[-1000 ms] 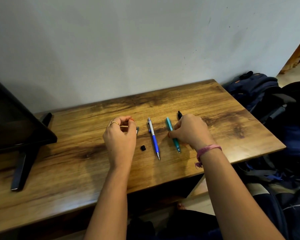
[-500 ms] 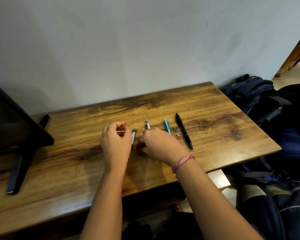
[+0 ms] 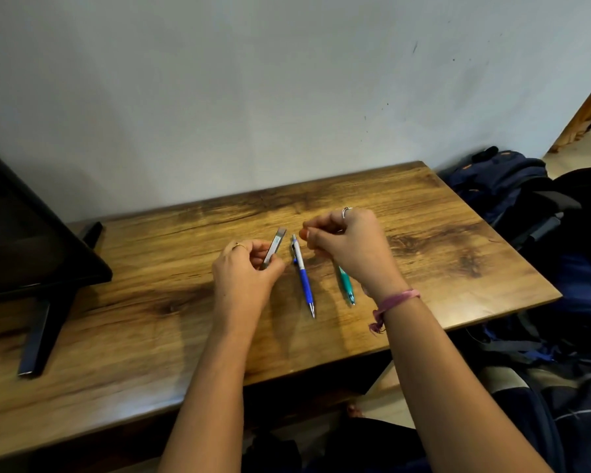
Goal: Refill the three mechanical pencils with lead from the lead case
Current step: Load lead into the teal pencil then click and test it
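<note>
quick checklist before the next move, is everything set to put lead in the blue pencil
1. Lead case held: ok, the left hand grips it, top end tilted toward the pencils.
2. Case open: cannot tell, its top is blurred.
3. Lead in the right hand: cannot tell, the fingertips are pinched together but nothing shows between them.
4. Blue pencil within reach: ok, it lies on the table between the hands.
5. Blue pencil's cap off: cannot tell, too small.
6. Other pencils: the teal pencil lies partly under the right hand; the third is not in view.
</note>
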{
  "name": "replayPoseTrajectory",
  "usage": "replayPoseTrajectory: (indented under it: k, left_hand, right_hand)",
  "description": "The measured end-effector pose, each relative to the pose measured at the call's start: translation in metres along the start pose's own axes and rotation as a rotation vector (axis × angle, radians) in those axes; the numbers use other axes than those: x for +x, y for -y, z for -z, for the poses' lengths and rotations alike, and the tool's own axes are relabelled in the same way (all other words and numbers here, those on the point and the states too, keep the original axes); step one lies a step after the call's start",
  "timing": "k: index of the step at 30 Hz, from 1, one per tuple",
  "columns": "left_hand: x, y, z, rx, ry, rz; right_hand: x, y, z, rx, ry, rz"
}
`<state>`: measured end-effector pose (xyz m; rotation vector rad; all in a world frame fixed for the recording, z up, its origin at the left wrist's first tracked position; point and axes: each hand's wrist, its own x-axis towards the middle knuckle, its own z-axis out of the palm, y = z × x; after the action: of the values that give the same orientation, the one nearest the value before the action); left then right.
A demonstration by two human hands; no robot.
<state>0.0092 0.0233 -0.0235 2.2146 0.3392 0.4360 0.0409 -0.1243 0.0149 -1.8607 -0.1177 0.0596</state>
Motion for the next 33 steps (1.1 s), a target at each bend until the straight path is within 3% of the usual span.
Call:
replayPoseTrajectory:
  k: [5, 10, 22, 33]
  left_hand:
    - [-0.007, -0.007, 0.003, -0.083, -0.095, -0.306]
    - [-0.007, -0.008, 0.002, -0.071, -0.088, -0.381]
    - [-0.006, -0.004, 0.003, 0.032, -0.032, -0.447]
    - [-0.005, -0.005, 0.005, 0.052, -0.015, -0.444]
  right_hand:
    - [-0.002, 0.008, 0.0, 0.316, -0.065, -0.089]
    - [-0.002, 0.009, 0.001, 0.401, -0.054, -0.095]
    - [0.0, 0.004, 0.01, 0.092, -0.008, 0.009]
    - [0.002, -0.001, 0.014, 0.003, 0.037, 0.043]
